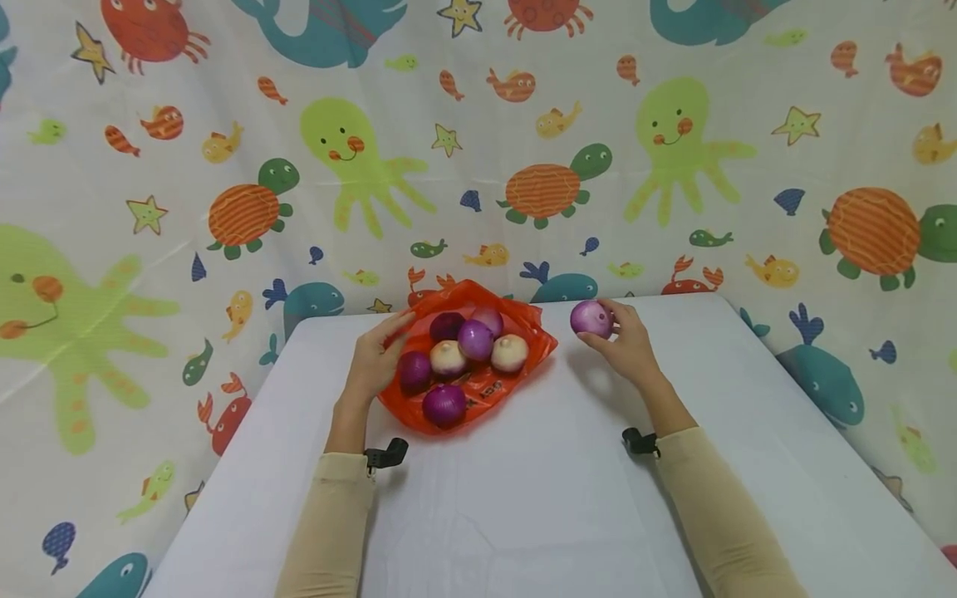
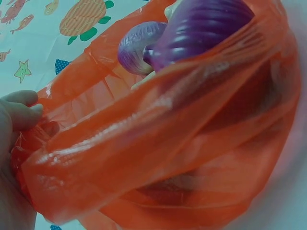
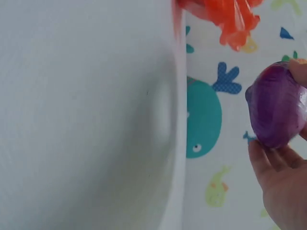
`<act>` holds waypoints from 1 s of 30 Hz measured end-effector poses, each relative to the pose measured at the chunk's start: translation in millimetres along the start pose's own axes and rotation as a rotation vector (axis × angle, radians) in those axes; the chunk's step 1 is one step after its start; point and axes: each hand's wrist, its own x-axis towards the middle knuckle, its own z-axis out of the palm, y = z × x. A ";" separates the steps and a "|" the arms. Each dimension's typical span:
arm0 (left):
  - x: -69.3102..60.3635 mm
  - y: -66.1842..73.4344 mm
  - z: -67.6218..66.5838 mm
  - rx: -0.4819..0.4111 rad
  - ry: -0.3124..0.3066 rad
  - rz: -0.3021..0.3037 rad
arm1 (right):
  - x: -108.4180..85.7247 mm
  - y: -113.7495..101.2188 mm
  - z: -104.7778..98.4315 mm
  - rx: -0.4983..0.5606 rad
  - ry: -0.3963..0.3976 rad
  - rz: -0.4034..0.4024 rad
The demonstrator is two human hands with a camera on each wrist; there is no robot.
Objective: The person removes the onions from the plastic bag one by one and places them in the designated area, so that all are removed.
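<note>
My right hand [image 1: 626, 342] holds a purple onion [image 1: 591, 320] above the table, to the right of an orange plastic bag [image 1: 486, 394]. In the right wrist view the fingers and thumb grip this onion [image 3: 276, 105] from its sides. My left hand [image 1: 376, 353] pinches the bag's left edge, seen close up in the left wrist view as crumpled film [image 2: 120, 148] between thumb and fingers. Inside the spread bag lie several onions, among them a purple one [image 1: 444, 406] at the front and a pale one [image 1: 510, 353] at the right.
The white table [image 1: 508, 515] carries the bag near its far edge. Behind it hangs a curtain [image 1: 463, 124] printed with sea animals. Dark wrist cameras [image 1: 387, 453] are strapped at both sleeves.
</note>
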 end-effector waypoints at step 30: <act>-0.8 0.9 0.8 0.015 0.008 -0.050 | -6.0 62.6 -57.1 0.071 0.024 0.392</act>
